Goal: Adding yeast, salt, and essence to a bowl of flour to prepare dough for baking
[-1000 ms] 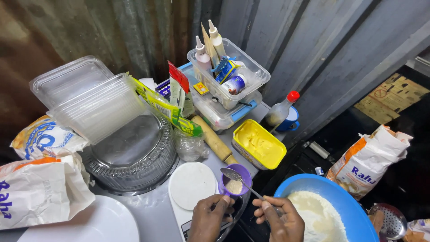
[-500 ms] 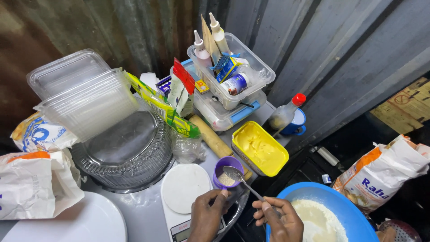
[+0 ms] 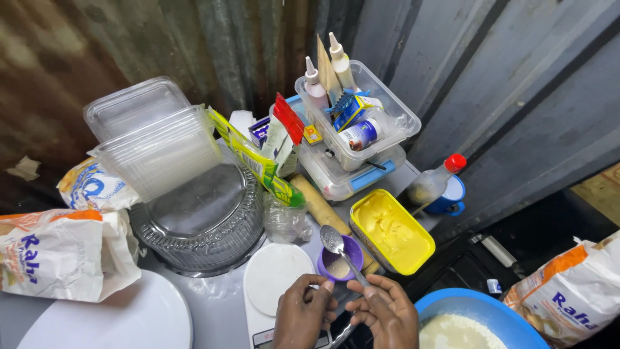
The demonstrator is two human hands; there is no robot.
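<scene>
Both hands low at frame bottom, close together, fingertips nearly meeting. Right hand [image 3: 382, 311] pinches the handle of a metal spoon [image 3: 341, 252], fingers curled around it; spoon angles up and left, bowl raised above the small purple cup [image 3: 341, 264]. Left hand [image 3: 302, 313] is loosely curled, fingertips at the spoon handle's lower end; can't tell if it actually grips it.

Surface: crowded grey counter against corrugated metal wall. White scale platform [image 3: 278, 286] just left of the cup. Yellow tub [image 3: 391, 230] of pale yellow spread sits right of the cup, wooden rolling pin [image 3: 320, 208] between them and behind. Clear domed cake cover [image 3: 200, 220] further left, stack of clear plastic containers [image 3: 152, 145] above it. Clear bin [image 3: 361, 123] with squeeze bottles and packets at the back. Flour bags at left [image 3: 61, 252] and far right [image 3: 571, 294]. Blue bowl [image 3: 481, 310] with white batter at lower right.

Spoon: shiny, bowl looks empty. Cup holds a little tan powder at the bottom.
</scene>
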